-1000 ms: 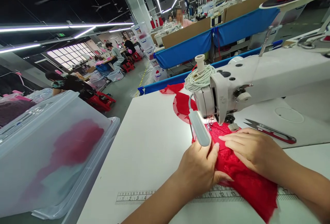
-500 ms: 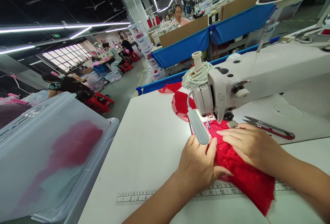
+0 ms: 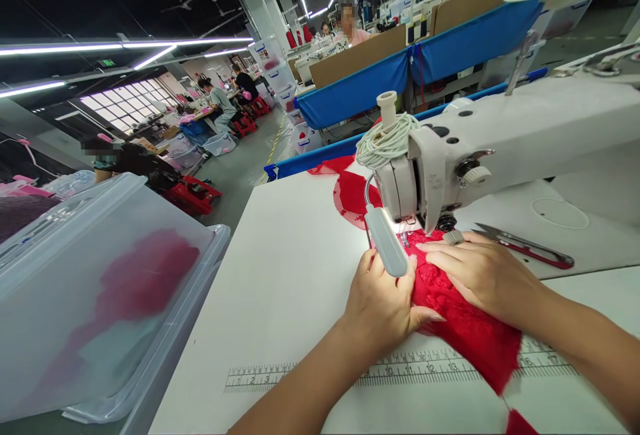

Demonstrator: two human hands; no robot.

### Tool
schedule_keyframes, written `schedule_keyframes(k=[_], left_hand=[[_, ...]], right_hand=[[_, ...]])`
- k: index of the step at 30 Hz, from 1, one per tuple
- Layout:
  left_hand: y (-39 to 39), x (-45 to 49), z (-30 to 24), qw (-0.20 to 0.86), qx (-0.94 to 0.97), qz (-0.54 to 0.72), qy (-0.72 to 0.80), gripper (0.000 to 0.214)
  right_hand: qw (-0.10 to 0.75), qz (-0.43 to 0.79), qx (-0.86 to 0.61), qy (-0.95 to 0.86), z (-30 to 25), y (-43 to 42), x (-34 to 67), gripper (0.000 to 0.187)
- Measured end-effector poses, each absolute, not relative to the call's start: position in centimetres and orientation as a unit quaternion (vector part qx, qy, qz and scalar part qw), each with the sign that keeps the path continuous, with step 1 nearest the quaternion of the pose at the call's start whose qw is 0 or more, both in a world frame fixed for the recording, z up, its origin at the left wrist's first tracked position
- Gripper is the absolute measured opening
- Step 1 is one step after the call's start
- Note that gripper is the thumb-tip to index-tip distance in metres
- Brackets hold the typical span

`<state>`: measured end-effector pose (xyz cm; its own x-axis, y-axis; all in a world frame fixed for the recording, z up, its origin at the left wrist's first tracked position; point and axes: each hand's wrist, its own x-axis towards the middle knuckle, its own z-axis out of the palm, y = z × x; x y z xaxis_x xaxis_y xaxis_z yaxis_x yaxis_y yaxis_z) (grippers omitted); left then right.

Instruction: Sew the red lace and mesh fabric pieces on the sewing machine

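A: Where is the red fabric [image 3: 467, 331] lying, and which way is it pointing?

B: It's lying on the white surface [image 3: 280, 268], with one end sitting at the presser foot [image 3: 405, 239] of the sewing machine [image 3: 540, 131]. Its long axis is running on a slant, from the needle area down to the lower right, and the far end is crossing the printed ruler [image 3: 250, 379] and tapering to a corner. A thread seems to be leading from that corner to another red piece [image 3: 520, 423] at the bottom edge of the view.

A: What is each hand's grip doing?

B: The left hand [image 3: 383, 305] is resting along the fabric's left edge, its thumb spreading rightward over the cloth. The lamp [image 3: 387, 241] is covering part of its fingers, so I'm not able to tell whether that grip is pinching anything. The right hand [image 3: 483, 275] is lying flat, its extended fingers pressing on the fabric's right side and pointing toward the left hand; that grip isn't closing around anything.

A: And what is sitting about them?

B: Snips [image 3: 530, 248] are lying just beyond the right hand, blades pointing to the upper left. More red cloth [image 3: 353, 195] is spreading behind the lamp, and a coil of pale cord [image 3: 385, 143] is hanging around the post on the machine's head.
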<state>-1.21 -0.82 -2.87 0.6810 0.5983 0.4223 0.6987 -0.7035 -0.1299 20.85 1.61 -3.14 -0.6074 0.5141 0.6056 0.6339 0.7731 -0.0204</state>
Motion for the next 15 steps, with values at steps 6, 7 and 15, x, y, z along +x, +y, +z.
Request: schedule_keyframes(k=[6, 7, 15], left_hand=[[-1.0, -1.4, -3.1, 0.150, -0.902, -0.188, -0.359, 0.086], [-1.1, -1.4, -3.1, 0.144, -0.903, -0.191, -0.357, 0.086], [4.2, -1.8, 0.9, -0.084, -0.847, -0.084, -0.519, 0.031]], right_hand=[[0.292, -0.064, -0.332, -0.895, -3.5, 1.8, 20.9, 0.036], [0.292, -0.061, -0.331, -0.895, -3.5, 1.8, 20.9, 0.037], [0.297, -0.060, -0.332, -0.893, -3.7, 1.9, 20.9, 0.038]])
